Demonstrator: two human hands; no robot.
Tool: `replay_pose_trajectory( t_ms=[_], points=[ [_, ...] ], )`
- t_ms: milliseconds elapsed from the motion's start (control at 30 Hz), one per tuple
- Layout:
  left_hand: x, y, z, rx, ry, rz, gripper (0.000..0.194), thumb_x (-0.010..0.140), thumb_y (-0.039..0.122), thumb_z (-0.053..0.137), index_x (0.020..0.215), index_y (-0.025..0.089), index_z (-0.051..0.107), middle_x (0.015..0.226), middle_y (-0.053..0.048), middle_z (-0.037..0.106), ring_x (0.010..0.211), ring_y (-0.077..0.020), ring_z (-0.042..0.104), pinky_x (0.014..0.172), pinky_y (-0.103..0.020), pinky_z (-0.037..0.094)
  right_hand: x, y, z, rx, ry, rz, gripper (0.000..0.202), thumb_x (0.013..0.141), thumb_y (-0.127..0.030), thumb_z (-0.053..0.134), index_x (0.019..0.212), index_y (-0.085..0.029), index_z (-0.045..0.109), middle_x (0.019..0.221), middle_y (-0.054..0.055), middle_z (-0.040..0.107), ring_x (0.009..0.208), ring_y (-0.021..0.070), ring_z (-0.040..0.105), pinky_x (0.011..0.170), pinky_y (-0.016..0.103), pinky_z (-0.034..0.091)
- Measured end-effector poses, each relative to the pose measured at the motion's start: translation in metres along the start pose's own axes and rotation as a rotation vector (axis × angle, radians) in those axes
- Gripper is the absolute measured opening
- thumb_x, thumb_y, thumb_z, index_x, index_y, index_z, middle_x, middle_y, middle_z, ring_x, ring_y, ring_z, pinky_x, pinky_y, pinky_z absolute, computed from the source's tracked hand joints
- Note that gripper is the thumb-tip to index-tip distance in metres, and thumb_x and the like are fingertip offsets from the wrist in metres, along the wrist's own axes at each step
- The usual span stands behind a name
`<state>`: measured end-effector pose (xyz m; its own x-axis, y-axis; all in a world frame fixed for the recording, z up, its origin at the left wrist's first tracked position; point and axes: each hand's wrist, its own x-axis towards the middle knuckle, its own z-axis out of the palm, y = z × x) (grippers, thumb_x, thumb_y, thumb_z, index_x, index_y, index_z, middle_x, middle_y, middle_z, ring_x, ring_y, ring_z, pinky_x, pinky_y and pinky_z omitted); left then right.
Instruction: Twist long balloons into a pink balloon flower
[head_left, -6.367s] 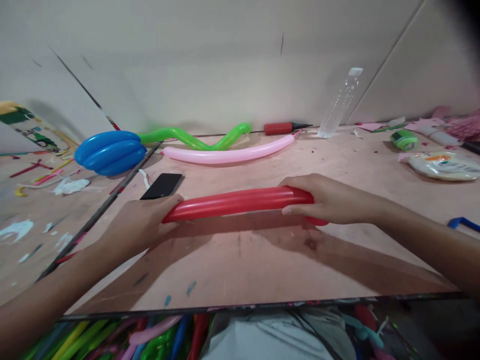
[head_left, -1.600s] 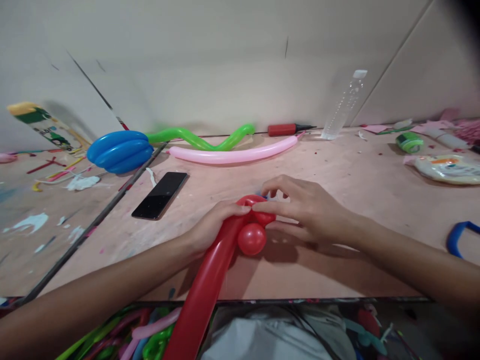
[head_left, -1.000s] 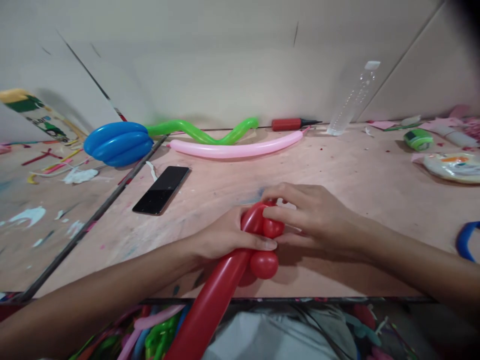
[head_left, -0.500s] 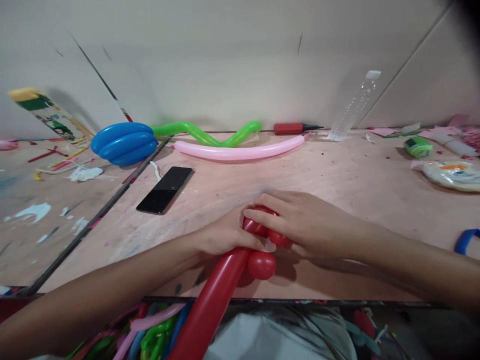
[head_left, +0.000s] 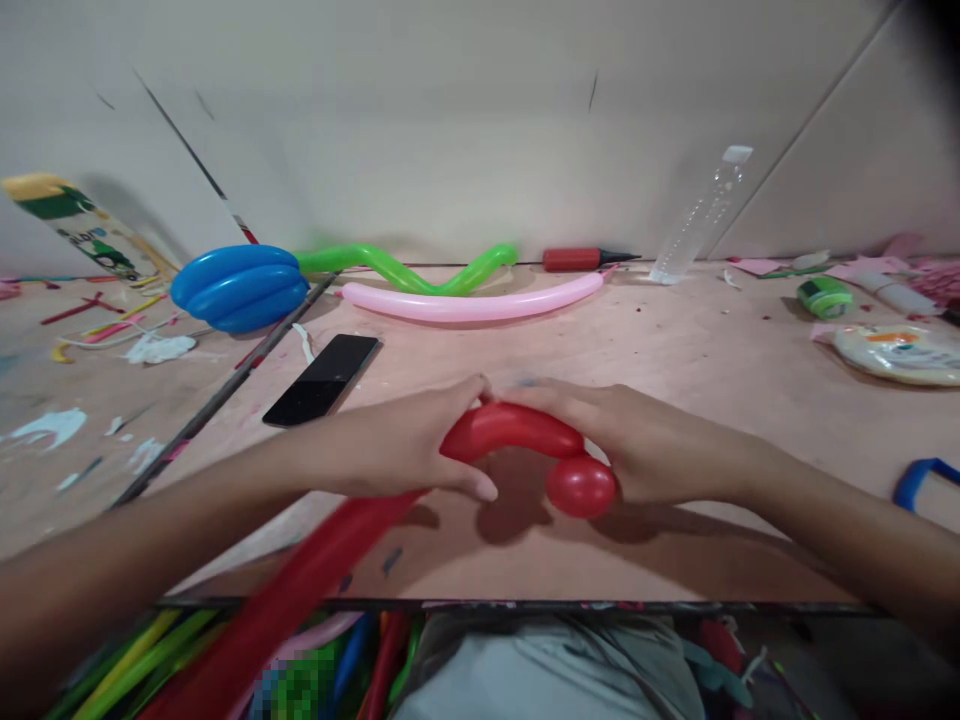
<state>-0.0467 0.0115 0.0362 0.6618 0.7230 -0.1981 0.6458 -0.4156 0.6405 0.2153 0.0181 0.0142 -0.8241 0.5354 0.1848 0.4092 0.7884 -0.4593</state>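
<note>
Over the near half of the tabletop (head_left: 600, 360), holds the red balloon (head_left: 517, 428) with both hands, palms turned inward and wrists apart. Reaches in with the left hand (head_left: 397, 435) from the lower left, forearm slanting, fingers partly closed around the balloon and thumb spread away below it. Comes in with the right hand (head_left: 645, 440) from the lower right, fingers curved over the back of the bent section, palm beside the round bubble (head_left: 581, 487); cannot tell where the right thumb lies. Arches the balloon between the hands, with shadows cast below, and trails its long, blurred part down under the left forearm and past the front edge (head_left: 525, 605). Runs close to that dark edge with both forearms, above loose balloons (head_left: 142, 665) lower down.

Has open room ahead of the knuckles, up to the pink balloon (head_left: 472, 308) and the zigzag green balloon (head_left: 390, 270) near the wall (head_left: 450, 120). Meets tighter space on the left, with the phone (head_left: 322, 380) just beyond the left wrist, then the dark seam (head_left: 232, 375) and the blue balloon (head_left: 240, 288) farther off. Finds wider room on the right, out to the plastic packet (head_left: 896, 355) and the blue strip (head_left: 911, 485), with the red pump (head_left: 572, 260) and the tilted clear bottle (head_left: 697, 220) along the back.
</note>
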Motion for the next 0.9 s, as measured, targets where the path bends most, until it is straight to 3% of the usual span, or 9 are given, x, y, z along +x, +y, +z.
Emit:
replay_pose_trajectory(
  t_ms=[167, 333, 433, 533, 600, 733, 833, 900],
  points=[
    [-0.01, 0.014, -0.018, 0.684, 0.211, -0.03, 0.035, 0.091, 0.058, 0.06, 0.107, 0.027, 0.063, 0.086, -0.001, 0.071, 0.07, -0.0218, 0.063, 0.059, -0.028, 0.035, -0.005, 0.01, 0.005, 0.211, 0.161, 0.148, 0.059, 0.093, -0.016, 0.049, 0.149, -0.035, 0.048, 0.132, 0.003, 0.069, 0.11, 0.024, 0.068, 0.094, 0.04, 0.055],
    [-0.002, 0.015, -0.003, 0.791, 0.291, 0.069, 0.038, 0.098, 0.053, 0.054, 0.127, 0.03, 0.06, 0.099, -0.003, 0.074, 0.086, -0.0238, 0.069, 0.067, -0.029, 0.041, -0.001, -0.006, 0.014, 0.505, 0.208, 0.333, 0.042, 0.099, -0.043, 0.052, 0.14, -0.033, 0.058, 0.131, 0.003, 0.068, 0.111, 0.0258, 0.065, 0.089, 0.037, 0.056],
    [0.008, 0.007, 0.006, 0.852, 0.499, 0.052, 0.047, 0.095, 0.054, 0.057, 0.131, 0.023, 0.057, 0.106, -0.009, 0.075, 0.094, -0.0289, 0.07, 0.07, -0.031, 0.044, 0.004, -0.002, 0.017, 0.617, 0.205, 0.39, 0.041, 0.099, -0.052, 0.053, 0.129, -0.029, 0.067, 0.125, 0.003, 0.07, 0.11, 0.0249, 0.066, 0.088, 0.034, 0.054],
    [0.019, -0.007, 0.009, 0.849, 0.641, -0.056, 0.05, 0.092, 0.059, 0.058, 0.123, 0.019, 0.059, 0.103, -0.011, 0.076, 0.087, -0.0289, 0.072, 0.065, -0.031, 0.043, 0.007, 0.01, 0.017, 0.692, 0.249, 0.364, 0.036, 0.098, -0.049, 0.055, 0.117, -0.024, 0.072, 0.121, 0.005, 0.072, 0.112, 0.0244, 0.065, 0.097, 0.037, 0.05],
    [0.026, -0.016, 0.009, 0.862, 0.629, -0.065, 0.049, 0.092, 0.06, 0.057, 0.12, 0.02, 0.06, 0.098, -0.01, 0.076, 0.079, -0.0272, 0.071, 0.06, -0.03, 0.04, 0.008, 0.015, 0.016, 0.721, 0.277, 0.373, 0.033, 0.098, -0.045, 0.056, 0.117, -0.023, 0.072, 0.125, 0.005, 0.071, 0.117, 0.0246, 0.063, 0.104, 0.039, 0.046],
    [0.032, -0.029, 0.009, 0.912, 0.572, 0.087, 0.04, 0.097, 0.056, 0.054, 0.116, 0.023, 0.062, 0.098, -0.007, 0.077, 0.079, -0.0257, 0.071, 0.057, -0.029, 0.033, 0.008, 0.013, 0.012, 0.694, 0.282, 0.386, 0.031, 0.099, -0.044, 0.055, 0.115, -0.023, 0.071, 0.124, 0.005, 0.071, 0.119, 0.0238, 0.061, 0.108, 0.038, 0.043],
    [0.031, -0.035, 0.012, 0.944, 0.578, 0.182, 0.035, 0.1, 0.054, 0.05, 0.106, 0.023, 0.064, 0.089, -0.004, 0.076, 0.071, -0.0232, 0.069, 0.056, -0.029, 0.028, 0.006, 0.007, 0.013, 0.736, 0.21, 0.397, 0.035, 0.101, -0.048, 0.05, 0.104, -0.021, 0.071, 0.099, 0.004, 0.074, 0.095, 0.0217, 0.066, 0.092, 0.036, 0.051],
    [0.029, -0.038, 0.015, 0.962, 0.6, 0.255, 0.03, 0.102, 0.047, 0.047, 0.098, 0.022, 0.064, 0.08, -0.003, 0.073, 0.064, -0.0201, 0.064, 0.055, -0.029, 0.026, 0.005, 0.003, 0.016, 0.791, 0.196, 0.434, 0.038, 0.1, -0.052, 0.049, 0.11, -0.021, 0.07, 0.097, 0.004, 0.073, 0.086, 0.0203, 0.066, 0.081, 0.035, 0.053]
  ],
)
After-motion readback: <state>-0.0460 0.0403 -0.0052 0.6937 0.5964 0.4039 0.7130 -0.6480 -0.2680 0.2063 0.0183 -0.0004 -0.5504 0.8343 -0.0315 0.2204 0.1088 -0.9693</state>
